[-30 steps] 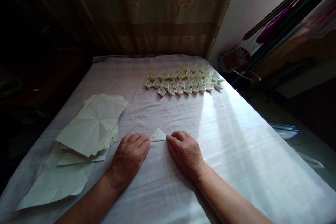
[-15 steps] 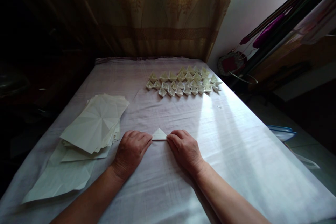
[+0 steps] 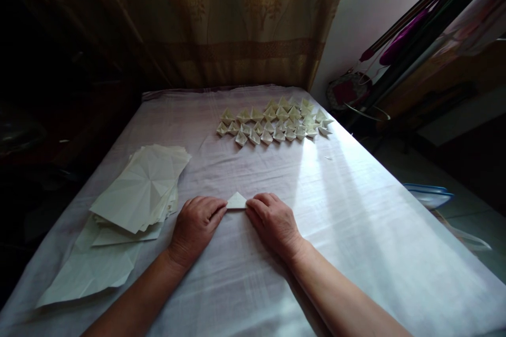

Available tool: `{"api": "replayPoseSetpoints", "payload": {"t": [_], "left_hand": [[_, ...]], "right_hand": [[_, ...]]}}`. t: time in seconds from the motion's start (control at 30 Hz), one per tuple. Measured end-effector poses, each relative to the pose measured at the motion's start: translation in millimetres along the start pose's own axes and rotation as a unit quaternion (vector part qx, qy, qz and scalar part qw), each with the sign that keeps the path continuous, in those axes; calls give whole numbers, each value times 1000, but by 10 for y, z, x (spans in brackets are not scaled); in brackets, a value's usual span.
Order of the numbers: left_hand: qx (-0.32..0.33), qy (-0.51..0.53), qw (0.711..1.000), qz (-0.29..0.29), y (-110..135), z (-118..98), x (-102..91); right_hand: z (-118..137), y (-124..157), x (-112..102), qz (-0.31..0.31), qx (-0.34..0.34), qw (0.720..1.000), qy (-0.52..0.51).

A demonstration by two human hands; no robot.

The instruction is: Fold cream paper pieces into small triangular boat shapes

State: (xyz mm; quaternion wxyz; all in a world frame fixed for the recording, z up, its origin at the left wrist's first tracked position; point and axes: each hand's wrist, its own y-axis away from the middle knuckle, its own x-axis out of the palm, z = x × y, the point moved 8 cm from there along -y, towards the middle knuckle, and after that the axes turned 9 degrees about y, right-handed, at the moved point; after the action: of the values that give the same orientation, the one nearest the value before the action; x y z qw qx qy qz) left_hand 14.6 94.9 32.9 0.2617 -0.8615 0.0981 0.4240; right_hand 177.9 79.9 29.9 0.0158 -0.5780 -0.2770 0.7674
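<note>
Reaching in from the near side, knuckles up, the left hand (image 3: pixel 196 227) and right hand (image 3: pixel 275 225) angle inward, fingers (image 3: pixel 216 204) pinching the left and right ends of a folded paper (image 3: pixel 237 202) mid-bench (image 3: pixel 241 274); paper boats (image 3: pixel 266 138) sit far right.

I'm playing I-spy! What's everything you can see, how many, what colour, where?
Folded paper triangle: one, white, centre
Folded paper shapes: many, cream, far side, towards right
Creased paper sheets: a pile, off-white, left
Cloth: one, pale, under the papers
Curtain: one, gold, beyond far edge
Wall: one, white, right of curtain
Round thing: one, red and grey, past far right corner
Long thing: one, purple, upper right
Flat thing: one, blue and whitish, right
Left hand: one, bare, pinching triangle's left end
Right hand: one, bare, pinching its right end
</note>
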Motion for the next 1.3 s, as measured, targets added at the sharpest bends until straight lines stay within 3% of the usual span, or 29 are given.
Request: {"api": "replayPoseSetpoints", "payload": {"t": [0.37, 0.67, 1.0, 1.17, 1.3], "left_hand": [[32, -27, 999, -22, -5, -140, 2], [1, -21, 999, -25, -35, -136, -4], [-89, -50, 995, -5, -100, -128, 38], [-140, -28, 990, 9, -129, -113, 66], [-167, 10, 986, -12, -151, -103, 67]], "right_hand": [[-92, 10, 36, 9, 40, 998, -46], [-91, -14, 37, 27, 57, 997, -52], [-45, -38, -21, -32, 41, 994, -101], [-10, -51, -65, -52, 21, 994, -98], [-8, -59, -61, -48, 17, 993, -105]]}}
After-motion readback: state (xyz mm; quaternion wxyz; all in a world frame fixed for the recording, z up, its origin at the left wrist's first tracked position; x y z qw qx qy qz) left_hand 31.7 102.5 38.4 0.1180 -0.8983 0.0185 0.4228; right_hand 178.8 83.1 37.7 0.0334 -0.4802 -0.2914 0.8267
